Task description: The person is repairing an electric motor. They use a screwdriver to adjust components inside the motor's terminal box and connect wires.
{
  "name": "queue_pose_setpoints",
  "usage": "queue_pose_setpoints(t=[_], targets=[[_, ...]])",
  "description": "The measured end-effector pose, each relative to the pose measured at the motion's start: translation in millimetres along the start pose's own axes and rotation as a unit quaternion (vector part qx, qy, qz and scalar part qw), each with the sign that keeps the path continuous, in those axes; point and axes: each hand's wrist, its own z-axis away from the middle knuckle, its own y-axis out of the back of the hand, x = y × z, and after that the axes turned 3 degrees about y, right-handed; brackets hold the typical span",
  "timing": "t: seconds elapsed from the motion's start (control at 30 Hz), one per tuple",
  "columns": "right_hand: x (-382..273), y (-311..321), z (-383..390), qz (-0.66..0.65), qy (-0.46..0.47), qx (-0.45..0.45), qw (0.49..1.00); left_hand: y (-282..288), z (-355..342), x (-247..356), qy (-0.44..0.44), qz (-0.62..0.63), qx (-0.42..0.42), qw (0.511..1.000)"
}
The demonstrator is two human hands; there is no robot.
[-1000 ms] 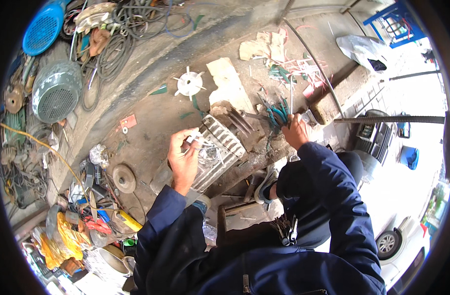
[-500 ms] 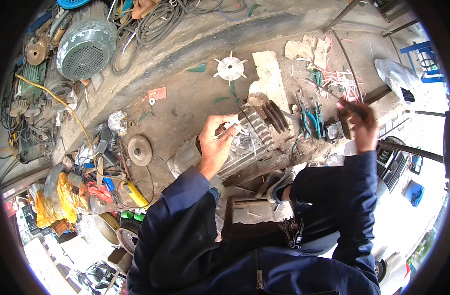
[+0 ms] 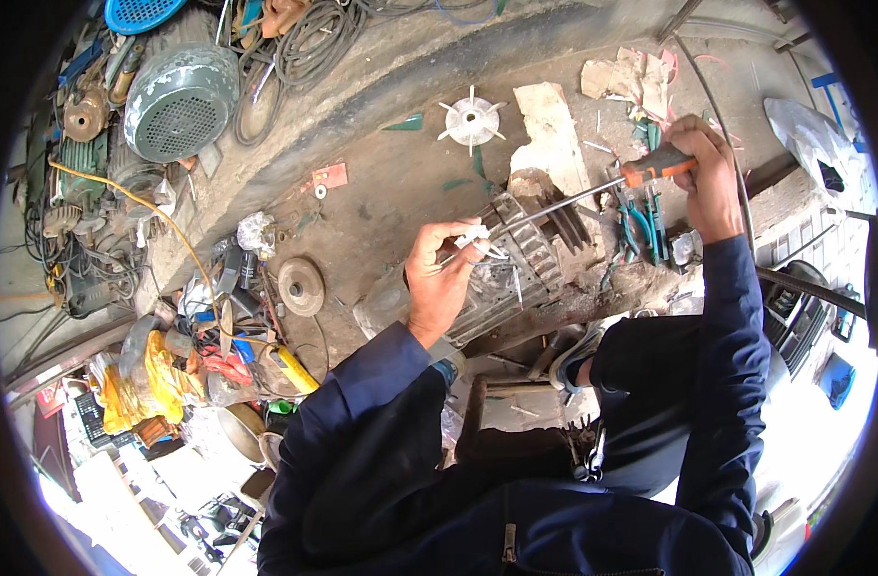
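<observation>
- Head view: small white piece (image 3: 473, 236), apparently plastic, seen at the centre of the frame; pinched between thumb and fingers of left hand (image 3: 439, 288), so left grip closed on it.
- Screwdriver (image 3: 658, 165) seen right of centre, upper half; orange-and-dark handle gripped by right hand (image 3: 711, 182), shaft pointed down-left toward the white piece.
- Ribbed motor (image 3: 531, 252) located just below and right of the white piece, pale wires (image 3: 517, 288) at its top; pliers (image 3: 640, 230) laid below the screwdriver handle.
- Handling, judged: white piece light, stiff, possibly brittle, best pinched by its sides; screwdriver rigid, easily managed, best held by the handle, bare shaft likely slippery; wires soft and bendable; motor probably heavy.
- Hidden: white piece partly covered by left fingers, exact shape not made out; contact between shaft tip and white piece cannot be told; motor's left part blocked by left hand; right edge overexposed, outer scene cut by dark lens rim.
</observation>
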Motion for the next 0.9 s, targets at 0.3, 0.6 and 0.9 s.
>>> queue_pose_setpoints(t=[0.3,0.6,0.9], targets=[[5,-38,-25,0.038,0.038,-0.032,0.998,1,-1,-1,-0.015,-0.026,0.009,1.000],[7,-39,-25,0.045,0.002,-0.031,0.998,1,1,0,-0.006,-0.015,0.011,1.000],[11,-33,-27,0.058,-0.009,-0.053,0.997,0,1,0,-0.006,-0.024,0.016,1.000]])
